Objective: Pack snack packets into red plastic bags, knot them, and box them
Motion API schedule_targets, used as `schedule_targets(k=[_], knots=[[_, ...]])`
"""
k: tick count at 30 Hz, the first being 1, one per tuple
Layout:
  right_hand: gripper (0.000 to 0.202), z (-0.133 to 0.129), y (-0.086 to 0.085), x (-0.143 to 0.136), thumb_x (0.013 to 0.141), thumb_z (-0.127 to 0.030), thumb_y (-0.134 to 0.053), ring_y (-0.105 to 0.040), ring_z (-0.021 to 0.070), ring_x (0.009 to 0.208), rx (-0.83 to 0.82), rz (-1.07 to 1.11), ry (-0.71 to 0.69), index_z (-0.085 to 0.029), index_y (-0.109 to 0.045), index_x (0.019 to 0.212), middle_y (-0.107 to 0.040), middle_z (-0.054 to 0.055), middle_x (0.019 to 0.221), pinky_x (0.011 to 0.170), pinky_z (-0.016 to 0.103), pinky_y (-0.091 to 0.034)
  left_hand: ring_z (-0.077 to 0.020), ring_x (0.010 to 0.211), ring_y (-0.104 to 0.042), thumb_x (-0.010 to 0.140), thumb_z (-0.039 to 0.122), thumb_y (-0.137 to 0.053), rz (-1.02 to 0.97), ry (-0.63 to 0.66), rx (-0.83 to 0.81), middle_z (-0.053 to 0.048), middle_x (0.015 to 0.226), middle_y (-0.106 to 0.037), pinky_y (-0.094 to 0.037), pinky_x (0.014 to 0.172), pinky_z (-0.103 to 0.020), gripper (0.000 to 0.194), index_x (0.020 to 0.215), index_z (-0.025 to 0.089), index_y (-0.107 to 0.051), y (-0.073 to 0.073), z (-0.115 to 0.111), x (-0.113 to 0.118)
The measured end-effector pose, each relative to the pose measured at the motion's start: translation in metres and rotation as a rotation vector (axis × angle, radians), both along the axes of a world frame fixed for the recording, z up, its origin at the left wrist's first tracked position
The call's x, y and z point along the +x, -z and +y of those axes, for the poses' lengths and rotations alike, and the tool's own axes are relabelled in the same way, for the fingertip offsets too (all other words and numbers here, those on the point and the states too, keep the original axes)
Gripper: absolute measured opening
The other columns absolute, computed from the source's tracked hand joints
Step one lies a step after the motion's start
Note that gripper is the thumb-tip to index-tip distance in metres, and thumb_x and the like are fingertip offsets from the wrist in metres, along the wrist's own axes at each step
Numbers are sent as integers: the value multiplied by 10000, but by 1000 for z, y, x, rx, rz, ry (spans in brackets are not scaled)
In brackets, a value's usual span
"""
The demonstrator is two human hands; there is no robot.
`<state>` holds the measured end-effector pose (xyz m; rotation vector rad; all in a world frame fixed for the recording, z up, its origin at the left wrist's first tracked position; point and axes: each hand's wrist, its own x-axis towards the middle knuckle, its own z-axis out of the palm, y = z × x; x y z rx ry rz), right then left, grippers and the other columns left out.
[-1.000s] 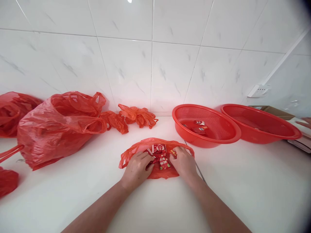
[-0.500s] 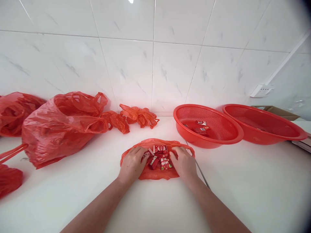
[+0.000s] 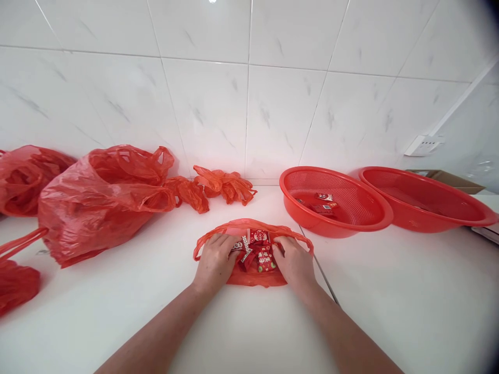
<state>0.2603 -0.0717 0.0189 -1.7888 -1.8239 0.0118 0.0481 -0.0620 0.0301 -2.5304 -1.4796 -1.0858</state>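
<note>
A thin red plastic bag (image 3: 257,279) lies open on the white table, with several small red snack packets (image 3: 266,259) inside it. My left hand (image 3: 215,259) reaches over the bag's left side, fingers curled in at a dark red packet (image 3: 238,246) with white print. On the opposite side, my right hand (image 3: 295,261) is bent inward at the bag's opening, thumb and fingers close together beside the packets. Whatever its fingertips hold is hidden.
Behind on the right stand two red plastic baskets (image 3: 331,224) (image 3: 424,224), the nearer with a few packets. Full red bags (image 3: 97,208) sit at the left. Crumpled red bags (image 3: 226,187) lie by the tiled wall. A cardboard box (image 3: 454,181) is far right.
The packets under my left hand have shifted slightly, and a dotted packet edge shows more upright. Both hands remain at the bag. The whole view has moved a little.
</note>
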Motion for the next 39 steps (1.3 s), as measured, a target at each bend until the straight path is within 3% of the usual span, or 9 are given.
schedule_targets(k=[10, 14, 18, 26, 39], knots=[[180, -2, -1, -3, 865, -265, -466, -612, 169, 781, 19, 32, -57, -226, -619, 952, -653, 27, 913, 705, 307, -455, -205, 800, -584, 792, 114, -547, -14, -21, -42, -9, 831, -674, -439, 731, -354, 157, 896, 215, -608, -1, -2, 2], [340, -2, -2, -6, 882, -337, -466, -554, 215, 1029, 92, 26, -245, -191, -559, 1174, -596, 90, 1143, 876, 366, -447, -208, 807, -599, 823, 198, -562, -26, -37, -46, -12, 851, -684, -461, 720, -353, 153, 968, 222, -607, 2, 0, 2], [560, -3, -3, -10, 884, -452, -450, -396, 282, 1242, 20, -89, -413, -161, -409, 1361, -450, 113, 1373, 990, 451, -373, -234, 994, -589, 836, 260, -569, -53, -47, 20, -64, 1084, -650, -477, 821, -384, 223, 1050, 205, -596, 3, 0, 2], [483, -5, -9, -14, 880, -417, -474, -479, 268, 1082, -67, -170, -345, -174, -497, 1297, -542, 85, 1274, 908, 427, -419, -233, 982, -578, 790, 285, -632, 2, 159, 1, -63, 1058, -648, -455, 878, -425, 176, 951, 214, -642, 0, -8, 10], [459, -2, 1, -12, 883, -398, -466, -507, 264, 1088, 40, -89, -328, -184, -490, 1288, -544, 104, 1255, 900, 437, -440, -235, 986, -562, 796, 308, -615, 13, 162, -84, -71, 1043, -639, -445, 895, -450, 197, 964, 214, -658, 3, -9, 11]])
